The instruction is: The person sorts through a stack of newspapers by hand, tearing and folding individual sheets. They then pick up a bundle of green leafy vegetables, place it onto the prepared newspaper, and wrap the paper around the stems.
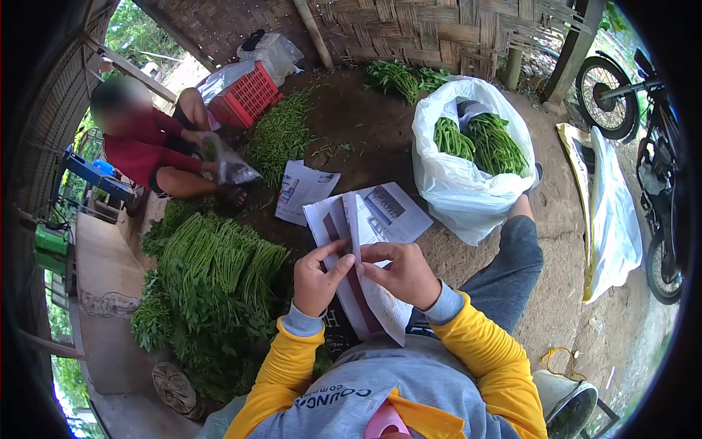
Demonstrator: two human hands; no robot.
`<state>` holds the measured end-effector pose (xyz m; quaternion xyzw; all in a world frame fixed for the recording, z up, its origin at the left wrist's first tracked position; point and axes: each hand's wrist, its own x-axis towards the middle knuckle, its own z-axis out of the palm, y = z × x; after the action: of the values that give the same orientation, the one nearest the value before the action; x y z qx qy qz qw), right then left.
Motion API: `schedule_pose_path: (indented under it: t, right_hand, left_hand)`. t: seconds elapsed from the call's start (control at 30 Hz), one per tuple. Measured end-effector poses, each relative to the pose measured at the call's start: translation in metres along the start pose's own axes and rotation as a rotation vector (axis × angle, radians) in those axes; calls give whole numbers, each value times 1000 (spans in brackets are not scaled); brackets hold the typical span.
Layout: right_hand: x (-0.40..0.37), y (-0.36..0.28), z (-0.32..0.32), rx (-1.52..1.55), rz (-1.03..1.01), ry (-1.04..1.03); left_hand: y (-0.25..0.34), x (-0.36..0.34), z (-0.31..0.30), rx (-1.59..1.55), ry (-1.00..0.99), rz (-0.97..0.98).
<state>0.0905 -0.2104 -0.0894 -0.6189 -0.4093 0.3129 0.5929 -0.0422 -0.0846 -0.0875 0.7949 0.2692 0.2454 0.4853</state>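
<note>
Just above my lap, both hands meet at printed paper sheets (380, 304). My left hand (320, 276) pinches the edge of the paper between thumb and fingers. Close beside it on the right, my right hand (402, 274) is closed on the same paper, thumb and fingertips pressed together. More printed sheets (303, 192) lie on the ground beyond my hands. A big pile of leafy green stems (212, 271) is to the left. Bundled greens (497, 145) stand in a white plastic bag (457, 201) ahead on the right.
A person (142, 139) in a red top sits at upper left, holding a clear plastic bag (235, 167). Near them are a red crate (245, 96) and loose green pods or stems (281, 135). To the right are a white sack (610, 219), a motorcycle (658, 157) and a bucket (563, 402).
</note>
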Motion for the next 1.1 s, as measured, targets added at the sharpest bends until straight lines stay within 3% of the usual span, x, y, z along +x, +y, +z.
schedule_pose_path:
  t: [0.53, 0.87, 1.1]
  right_hand:
    - [6, 22, 9, -101, -199, 36]
    - [12, 24, 8, 82, -80, 24]
    - [15, 32, 10, 181, -83, -14]
  left_hand:
    - [-2, 2, 0, -66, -27, 3]
    - [-8, -1, 1, -136, -46, -32]
    - [0, 4, 0, -58, -39, 50]
